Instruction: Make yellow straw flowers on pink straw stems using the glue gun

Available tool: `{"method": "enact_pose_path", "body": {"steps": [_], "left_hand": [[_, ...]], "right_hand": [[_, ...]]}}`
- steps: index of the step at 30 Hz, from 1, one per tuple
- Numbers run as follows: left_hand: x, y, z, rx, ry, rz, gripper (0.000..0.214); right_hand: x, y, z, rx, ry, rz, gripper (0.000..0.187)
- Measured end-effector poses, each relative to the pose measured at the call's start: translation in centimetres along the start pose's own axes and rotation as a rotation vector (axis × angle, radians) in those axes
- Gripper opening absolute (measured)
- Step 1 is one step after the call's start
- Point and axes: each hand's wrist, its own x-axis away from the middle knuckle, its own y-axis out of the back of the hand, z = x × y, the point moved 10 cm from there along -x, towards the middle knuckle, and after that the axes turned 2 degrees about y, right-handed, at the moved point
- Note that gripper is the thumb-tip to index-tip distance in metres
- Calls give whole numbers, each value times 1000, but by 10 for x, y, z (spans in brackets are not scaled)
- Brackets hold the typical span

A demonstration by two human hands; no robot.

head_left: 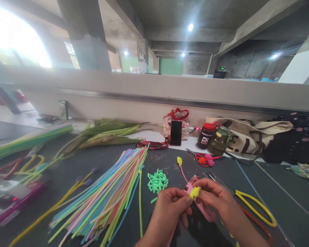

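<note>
Both hands meet low in the view, right of centre. The fingers of my left hand (170, 207) are pinched at the left side of a small yellow knotted piece (195, 192). My right hand (216, 197) closes thumb and fingers on its other side. A pink strip (206, 212) curves below and behind the yellow piece, partly hidden by the fingers. Just beyond the hands, a pink stem with a yellow knotted tip (179, 161) lies on the table. A heap of short green cut tubes (157, 181) is left of them.
A bundle of long coloured tubes (105, 195) spreads on the left. Yellow-handled scissors (257, 206) lie by my right forearm; red scissors (204, 158) are farther back. A phone (175, 133), a black bottle (206, 137), a green bottle (218, 141) and a canvas bag (247, 135) line the wall.
</note>
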Motion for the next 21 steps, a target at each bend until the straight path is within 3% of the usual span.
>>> {"method": "enact_pose_path", "body": {"steps": [21], "left_hand": [[-2, 4, -1, -60, 19, -56, 18]], "right_hand": [[1, 1, 3, 109, 42, -39, 15]]}}
